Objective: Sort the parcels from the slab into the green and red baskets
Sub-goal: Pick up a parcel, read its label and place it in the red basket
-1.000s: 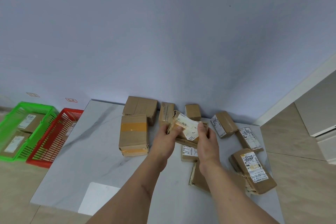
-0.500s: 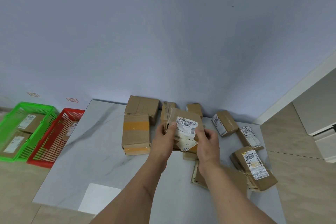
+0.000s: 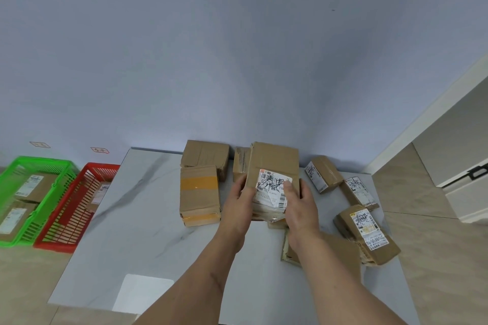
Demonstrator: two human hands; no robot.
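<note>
Both forearms reach up from the bottom edge toward the middle of the marble slab (image 3: 126,224). The left hand (image 3: 239,199) grips the left edge of a brown parcel (image 3: 274,163), its thumb curled over the front face at the label's left side. The right hand (image 3: 301,202) holds the parcel's right and lower side, with its thumb laid on the white label (image 3: 273,185). The parcel is raised and tilted toward the camera, above the slab's centre and in front of the boxes at 12 o'clock.

The label carries a barcode and an orange corner mark, and heavy black scribble covers the print; no text can be read.

At 9 o'clock of the held parcel lies a taped box (image 3: 199,194) with yellow tape bands. At 3 to 5 o'clock lie more parcels with white labels, also scribbled over and unreadable.

At the far left, on the floor beside the slab, stand the green basket (image 3: 15,166) and, touching its right side, the red basket (image 3: 66,224). Both hold labelled parcels. Two small red-outlined tags are fixed to the wall above the baskets, their writing too small to read.
</note>
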